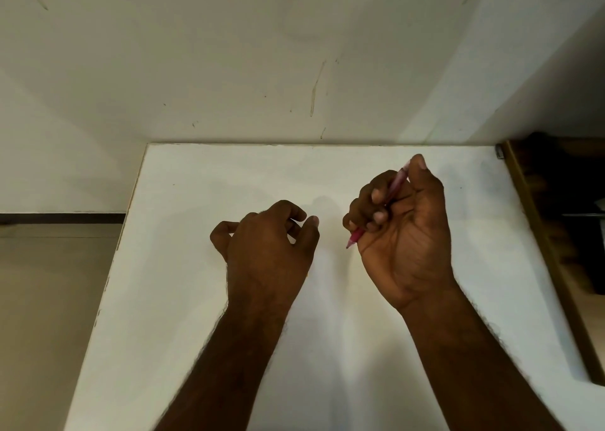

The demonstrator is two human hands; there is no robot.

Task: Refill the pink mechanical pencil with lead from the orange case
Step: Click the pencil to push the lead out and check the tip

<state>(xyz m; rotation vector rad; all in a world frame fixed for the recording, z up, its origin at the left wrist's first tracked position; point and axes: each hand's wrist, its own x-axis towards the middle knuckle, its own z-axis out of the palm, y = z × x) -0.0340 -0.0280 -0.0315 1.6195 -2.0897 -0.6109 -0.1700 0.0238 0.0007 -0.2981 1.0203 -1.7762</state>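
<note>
Right hand (401, 231) grip wraps pink pencil (397, 181) | left hand (266, 237) loosely curled, contents unclear

Right hand (401, 231) fists pink pencil (394, 186); left hand (268, 239) curled.

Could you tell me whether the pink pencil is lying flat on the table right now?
No, the right hand holds the pink pencil in a closed fist above the white table.
</note>
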